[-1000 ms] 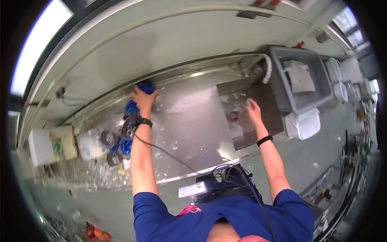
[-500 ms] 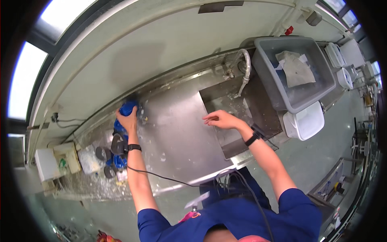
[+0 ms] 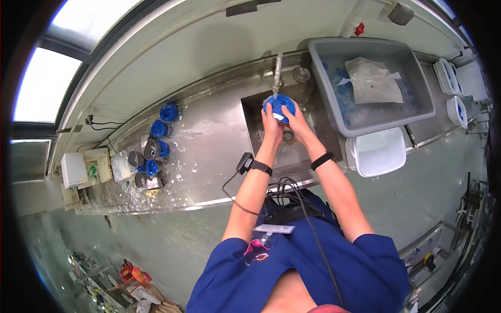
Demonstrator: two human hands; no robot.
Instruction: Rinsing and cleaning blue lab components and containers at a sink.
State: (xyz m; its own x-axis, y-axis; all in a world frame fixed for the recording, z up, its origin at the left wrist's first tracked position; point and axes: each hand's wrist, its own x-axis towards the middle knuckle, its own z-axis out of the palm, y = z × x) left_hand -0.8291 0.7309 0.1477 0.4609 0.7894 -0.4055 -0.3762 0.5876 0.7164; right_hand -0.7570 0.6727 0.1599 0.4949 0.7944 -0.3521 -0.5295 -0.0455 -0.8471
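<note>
Both my hands are together over the metal sink [image 3: 289,163], holding a blue, rounded, cup-like piece [image 3: 282,103] just below the tap [image 3: 277,75]. My left hand [image 3: 271,127] curls round its left side, and my right hand [image 3: 298,124] presses against the right. A small white patch shows on the piece between my fingers. Its underside is hidden by my hands, and I cannot tell whether water is running. To the left on the counter stand similar blue cup-like pieces [image 3: 168,112], along with several dark, round-topped ones [image 3: 152,149].
Right of the sink sits a large grey tub [image 3: 336,112] with blue items and a whitish sheet [image 3: 373,82] inside. A white bin [image 3: 383,154] is below it. Wet scraps dot the steel counter [image 3: 214,135]. A black cable [image 3: 318,245] hangs across my front.
My left hand has come from the blue pieces at the left to the sink with one blue piece. My right hand has joined it there, and my view has shifted.
</note>
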